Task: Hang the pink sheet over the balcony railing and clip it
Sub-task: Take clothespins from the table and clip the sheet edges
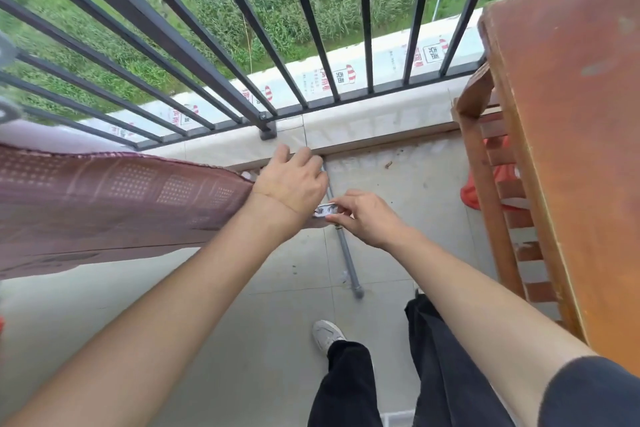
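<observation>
Right forearm in a dark sleeve (pixel 588 392) enters from the lower right corner; bare left forearm enters from the lower left. Both reach forward and down toward the balcony railing (pixel 168 28).

Left hand (pixel 292 184): seen from the back, fingers curled over the end of the pink sheet (pixel 121 204) and gripping it. The sheet stretches away to the left of this hand, in front of the railing bars, its lower edge hanging above the floor (pixel 242 305). Whatever it is draped on is hidden beneath the cloth.

Right hand (pixel 370 220): just right of and below the left wrist. Thumb and fingers pinch a small white clip (pixel 327 210). The clip lies at the sheet's end corner, between the two hands and touching the cloth; cannot tell whether it has bitten onto the fabric.

Below the hands: a grey pipe (pixel 348 260) lies on the floor, running from under the left hand toward the camera. Nearer the camera, a white shoe (pixel 327 334) and black trousers (pixel 346 385).

Right of the right hand: a reddish-brown wooden table (pixel 571 149) with slatted framing beneath it, well apart from the clip. Something orange (pixel 471 192) shows behind the slats.
</observation>
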`<action>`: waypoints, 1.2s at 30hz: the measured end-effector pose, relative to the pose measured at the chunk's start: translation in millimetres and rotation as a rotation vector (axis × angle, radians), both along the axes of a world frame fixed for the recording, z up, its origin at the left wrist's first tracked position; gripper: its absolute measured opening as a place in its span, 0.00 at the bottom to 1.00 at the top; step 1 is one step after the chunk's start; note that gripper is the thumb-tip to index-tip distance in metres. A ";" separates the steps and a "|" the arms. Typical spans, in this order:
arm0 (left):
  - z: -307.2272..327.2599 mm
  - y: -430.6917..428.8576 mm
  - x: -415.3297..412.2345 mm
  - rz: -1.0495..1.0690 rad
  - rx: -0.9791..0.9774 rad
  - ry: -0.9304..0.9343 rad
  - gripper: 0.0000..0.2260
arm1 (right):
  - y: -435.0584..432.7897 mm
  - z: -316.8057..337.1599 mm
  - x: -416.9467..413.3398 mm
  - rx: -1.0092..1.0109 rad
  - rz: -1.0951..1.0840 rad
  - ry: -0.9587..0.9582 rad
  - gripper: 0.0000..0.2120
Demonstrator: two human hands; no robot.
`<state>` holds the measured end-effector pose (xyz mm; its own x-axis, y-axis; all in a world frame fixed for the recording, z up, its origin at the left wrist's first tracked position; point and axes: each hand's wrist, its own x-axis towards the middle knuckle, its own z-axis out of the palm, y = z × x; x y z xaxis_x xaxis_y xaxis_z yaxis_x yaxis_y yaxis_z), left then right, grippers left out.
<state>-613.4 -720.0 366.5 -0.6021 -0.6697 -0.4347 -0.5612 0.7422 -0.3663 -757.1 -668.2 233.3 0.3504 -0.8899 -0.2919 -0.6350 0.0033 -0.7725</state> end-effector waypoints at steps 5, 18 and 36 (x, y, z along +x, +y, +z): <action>4.2 -21.4 -2.8 0.468 0.195 -0.421 0.17 | -0.8 2.3 -7.7 0.063 0.003 0.035 0.18; 2.5 -21.9 17.7 0.801 0.247 -0.115 0.17 | -9.3 1.4 -19.0 -0.123 -0.047 -0.097 0.13; -20.1 -25.6 23.1 0.859 0.205 -0.034 0.11 | -47.5 -3.4 21.5 -0.188 0.166 -0.178 0.14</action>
